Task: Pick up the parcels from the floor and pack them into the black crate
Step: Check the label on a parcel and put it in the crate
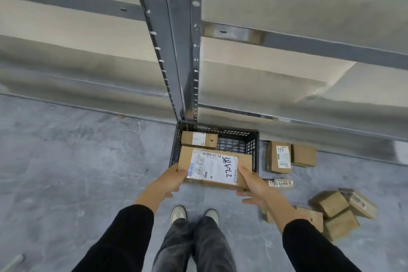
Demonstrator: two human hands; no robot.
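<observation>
A flat cardboard parcel with a white label and black handwriting is held between both hands over the near edge of the black crate. My left hand grips its left end and my right hand grips its right end. Inside the crate, at the back left, lies another small brown parcel. More parcels rest on the floor to the right: a labelled one, a plain one, and a pile near my right arm.
The crate stands on the grey floor against the foot of a grey metal shelving post. Shelf boards span left and right above it. A small clear-wrapped packet lies right of the crate. My shoes are just behind the held parcel.
</observation>
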